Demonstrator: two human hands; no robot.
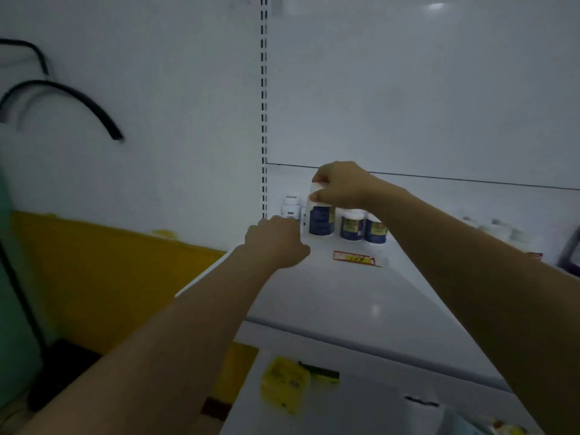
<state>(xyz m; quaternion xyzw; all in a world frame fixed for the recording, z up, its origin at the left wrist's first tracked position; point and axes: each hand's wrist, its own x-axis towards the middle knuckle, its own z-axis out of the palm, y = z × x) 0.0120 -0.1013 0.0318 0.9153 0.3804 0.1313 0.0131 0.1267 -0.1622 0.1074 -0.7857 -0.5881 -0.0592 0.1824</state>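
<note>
At shelf [329,293] rear, right hand [342,185] pinches blue-labelled bottle [321,221] by cap [316,191], likely aligning row [364,227]; left hand [276,240] fingers: cannot tell.

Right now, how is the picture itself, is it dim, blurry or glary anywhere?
Head view: dim and bluish overall; small glare spots on the back panel and the shelf; the bottle that the right hand grips has an unreadable label; bottles far right smear into blur; the wide lens slants the shelf lines.

Right hand [340,185] (fingers [317,196] pinching) reaches forward above left hand [276,241], knuckles up.
</note>
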